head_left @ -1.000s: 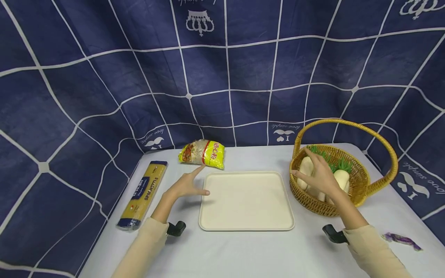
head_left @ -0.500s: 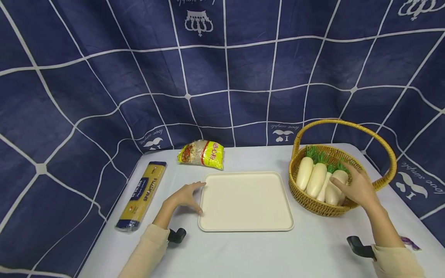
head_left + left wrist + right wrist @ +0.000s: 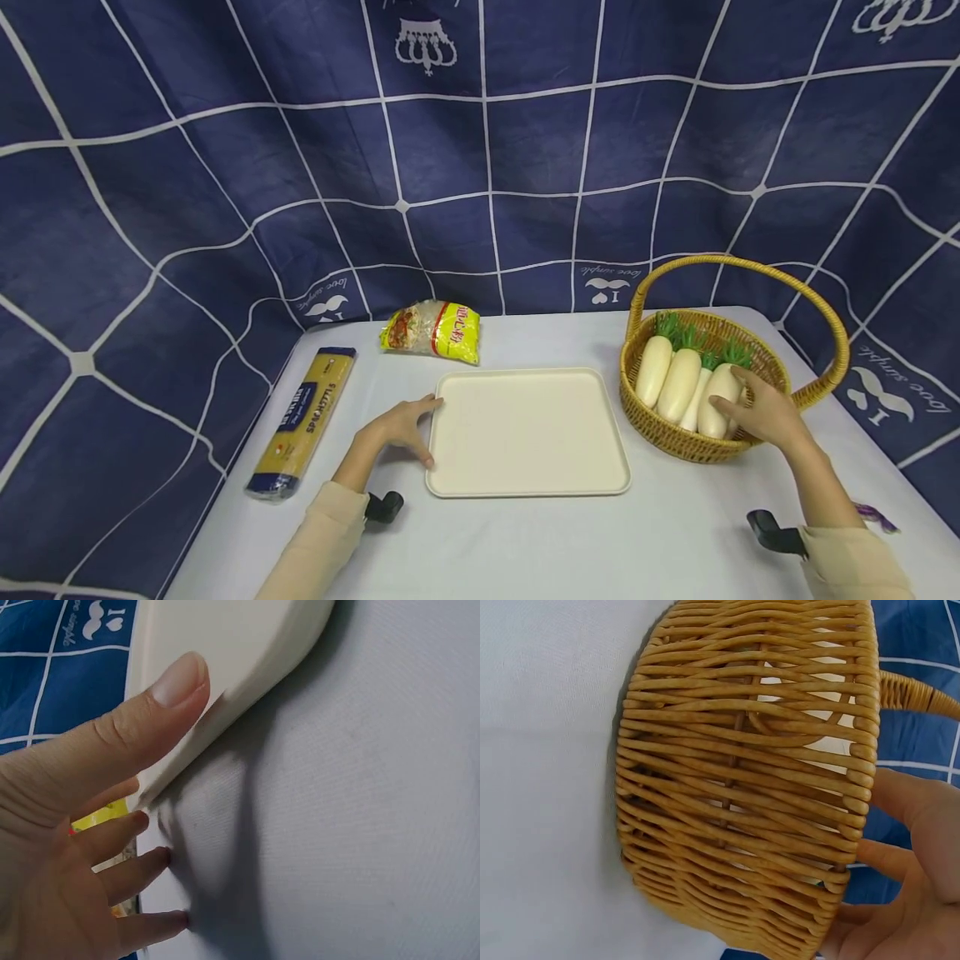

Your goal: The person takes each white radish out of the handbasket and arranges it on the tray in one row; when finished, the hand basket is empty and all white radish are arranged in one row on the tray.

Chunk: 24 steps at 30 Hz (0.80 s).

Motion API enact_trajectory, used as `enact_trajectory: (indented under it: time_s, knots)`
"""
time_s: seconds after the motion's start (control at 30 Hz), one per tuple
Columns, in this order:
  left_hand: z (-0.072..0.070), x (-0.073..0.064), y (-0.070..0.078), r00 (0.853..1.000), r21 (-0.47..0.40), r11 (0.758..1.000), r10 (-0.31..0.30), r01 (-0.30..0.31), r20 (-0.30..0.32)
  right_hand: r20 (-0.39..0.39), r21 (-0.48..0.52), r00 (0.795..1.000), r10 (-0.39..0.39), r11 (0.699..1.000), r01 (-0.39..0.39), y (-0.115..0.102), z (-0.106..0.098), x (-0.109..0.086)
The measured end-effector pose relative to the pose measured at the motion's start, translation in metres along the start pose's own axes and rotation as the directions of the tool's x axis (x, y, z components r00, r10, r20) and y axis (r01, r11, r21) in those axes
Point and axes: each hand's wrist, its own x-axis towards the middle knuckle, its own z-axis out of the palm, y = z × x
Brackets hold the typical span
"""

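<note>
My right hand [image 3: 768, 412] reaches over the near right rim of a wicker basket [image 3: 701, 450]. Its thumb and fingers curve round the rightmost white radish [image 3: 718, 408], thumb across its top. Several white radishes with green tops lie side by side in the basket. The right wrist view shows the basket's woven side [image 3: 742, 772], with the fingers passing behind the rim. At the left edge of a cream tray [image 3: 528, 492], my left hand [image 3: 397, 425] is spread, thumb and index finger right at the rim. The left wrist view shows its thumb over the tray's edge [image 3: 225, 712].
A spaghetti packet [image 3: 303, 425] lies on the left of the white table [image 3: 525, 550]. Behind the tray rests a yellow-and-clear food bag [image 3: 435, 331]. The basket's tall handle [image 3: 738, 262] arches over it. A purple wrapped item [image 3: 873, 517] lies beside the right forearm. Blue curtain surrounds the table.
My right hand moved right across the basket and settled round the rightmost radish. My left hand turned from pointing toward the bag and came down to the tray's left edge.
</note>
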Motion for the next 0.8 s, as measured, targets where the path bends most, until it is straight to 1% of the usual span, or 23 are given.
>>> enact_trajectory:
  time_s: [0.07,0.27,0.5,0.67,0.8]
  knots:
    - [0.0004,0.0017,0.0000,1.000,0.022,1.000,0.004,-0.004,-0.008,0.016,0.018,1.000,0.002,1.000,-0.002,0.0013,0.0006,0.0014]
    - [0.0023,0.0051,0.0015,1.000,0.081,0.997,-0.003,0.005,-0.022,0.024,0.043,1.000,0.013,0.999,-0.014,0.0013,0.0004,0.0050]
    - [0.0016,0.0038,0.0032,1.000,0.087,0.996,-0.012,0.013,-0.015,0.039,0.072,0.998,0.042,0.996,-0.044,0.0003,-0.0010,0.0081]
    - [0.0018,0.0028,0.0018,1.000,0.079,0.997,-0.015,0.016,-0.017,0.033,0.082,0.996,0.083,0.993,-0.086,-0.0011,-0.0007,0.0097]
    - [0.0026,0.0025,0.0025,1.000,0.067,0.998,-0.008,0.009,-0.022,0.027,0.105,0.995,0.100,0.989,-0.102,-0.0011,0.0006,0.0099]
